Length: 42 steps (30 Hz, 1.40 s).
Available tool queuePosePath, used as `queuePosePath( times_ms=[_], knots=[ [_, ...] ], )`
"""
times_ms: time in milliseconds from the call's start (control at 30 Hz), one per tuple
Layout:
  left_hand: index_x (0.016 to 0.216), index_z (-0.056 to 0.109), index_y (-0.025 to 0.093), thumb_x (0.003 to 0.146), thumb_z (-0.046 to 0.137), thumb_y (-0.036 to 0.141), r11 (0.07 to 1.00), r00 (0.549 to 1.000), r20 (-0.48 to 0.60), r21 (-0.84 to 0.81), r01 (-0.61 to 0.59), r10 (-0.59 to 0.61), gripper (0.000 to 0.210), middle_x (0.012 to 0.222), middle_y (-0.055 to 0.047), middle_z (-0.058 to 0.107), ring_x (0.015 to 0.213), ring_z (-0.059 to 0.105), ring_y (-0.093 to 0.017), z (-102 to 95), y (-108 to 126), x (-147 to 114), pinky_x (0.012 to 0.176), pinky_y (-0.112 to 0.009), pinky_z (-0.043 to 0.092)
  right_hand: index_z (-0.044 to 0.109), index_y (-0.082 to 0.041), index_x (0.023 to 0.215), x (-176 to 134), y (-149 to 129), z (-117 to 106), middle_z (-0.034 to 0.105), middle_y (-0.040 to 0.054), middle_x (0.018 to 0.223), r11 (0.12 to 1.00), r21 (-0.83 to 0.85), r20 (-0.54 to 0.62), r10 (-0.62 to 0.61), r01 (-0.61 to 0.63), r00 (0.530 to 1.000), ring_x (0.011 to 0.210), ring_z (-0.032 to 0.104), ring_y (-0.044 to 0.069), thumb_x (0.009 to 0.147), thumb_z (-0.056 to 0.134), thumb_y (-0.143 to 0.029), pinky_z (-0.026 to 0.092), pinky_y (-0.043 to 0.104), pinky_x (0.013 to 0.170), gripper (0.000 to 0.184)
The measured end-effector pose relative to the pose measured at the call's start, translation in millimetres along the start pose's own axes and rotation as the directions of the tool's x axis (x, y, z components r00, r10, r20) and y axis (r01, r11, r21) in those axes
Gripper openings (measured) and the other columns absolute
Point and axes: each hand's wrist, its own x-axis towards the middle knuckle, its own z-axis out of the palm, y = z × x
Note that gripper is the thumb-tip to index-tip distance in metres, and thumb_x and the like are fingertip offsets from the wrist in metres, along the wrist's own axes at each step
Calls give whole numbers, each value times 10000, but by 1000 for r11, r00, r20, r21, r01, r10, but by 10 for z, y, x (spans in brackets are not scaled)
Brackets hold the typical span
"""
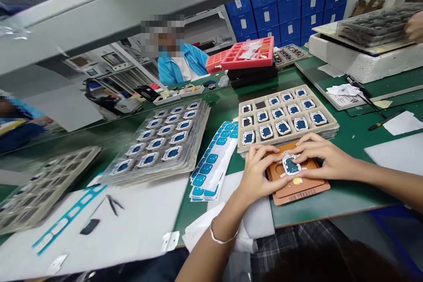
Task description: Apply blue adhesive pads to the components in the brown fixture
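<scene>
Two bare hands press a small blue-faced part [291, 165] into an orange jig [299, 185] at the near edge of a green bench [350, 134]. The left hand [259, 172] and right hand [322, 156] close in from either side, fingertips pinched narrowly on the part's white rim; both hold it against the jig. The part lies flat, face up, its long axis running roughly away from the worker and tilted slightly to the left at its far end. Just beyond the jig sits a beige tray [330, 116] of matching parts in rows, with one pocket dark and unfilled. To the left lie a fan of blue sticker sheets [214, 158], then a stack of clear trays [161, 141] holding more parts. Tweezers [114, 205] rest on white paper [145, 220] at the near left. Across the bench, another person in a blue jacket [183, 64] sits facing this way.
</scene>
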Motion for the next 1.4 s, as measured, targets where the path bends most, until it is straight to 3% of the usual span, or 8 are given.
queuePosePath(
  times_ms=[300,433,667,800,933,1067,1167,1400],
  knots=[
    [1453,445,346,873,531,689,977,981,195,-214,20,22,680,1379,-88,475,1275,366,-291,-7,-57,22,1106,-507,271,618,-215,1096,4,-13,40,630,89,1022,998,-53,-77,11,-15,997,987,576,274,811,724,-331,488,466,888,326],
    [1536,247,397,878,509,696,991,983,183,-131,-4,28,768,1436,-82,390,1253,312,-306,36,-29,2,1088,-509,258,530,-217,1116,6,-30,65,609,77,1066,979,184,-113,106,-84,988,1010,619,253,806,730,-322,515,402,878,383],
    [1518,305,369,940,463,612,994,990,113,-76,-81,89,646,1359,-85,442,1189,328,-284,20,-14,-14,1055,-456,253,492,-191,1182,15,-12,80,672,64,1033,675,694,99,255,-250,962,943,659,202,872,696,-397,508,328,829,424],
    [1519,299,379,951,466,586,992,988,105,-73,-104,111,627,1358,-73,454,1169,333,-268,18,1,-8,1038,-432,250,550,-181,1203,2,48,134,675,80,1083,498,815,158,300,-295,941,978,657,208,832,752,-452,507,317,845,502],
    [1521,318,347,951,458,593,992,988,96,-65,-113,119,636,1348,-85,474,1170,351,-268,18,12,-12,1040,-436,264,583,-174,1212,-7,76,149,671,97,1118,433,841,193,321,-325,927,1025,653,235,804,768,-510,495,362,926,559],
    [1392,517,253,967,451,551,981,982,0,-48,-186,187,523,1223,-106,589,1107,465,-247,-12,16,4,977,-417,339,594,-183,1195,-11,57,124,672,85,1091,467,835,157,306,-292,939,982,654,226,795,777,-486,514,351,879,534],
    [1080,679,225,989,461,395,965,964,-109,-77,-251,242,291,1059,-67,681,987,554,-202,-48,28,38,897,-388,375,577,-201,1199,-17,38,94,661,75,1086,539,808,101,272,-239,957,983,642,217,813,769,-452,515,337,855,499],
    [966,694,220,988,484,307,953,951,-123,-68,-294,285,227,1032,-36,709,943,584,-166,-60,76,77,872,-374,374,593,-253,1206,-60,24,87,544,54,1046,896,445,-128,63,1,990,959,568,201,841,770,-379,508,319,831,425]
  ],
)
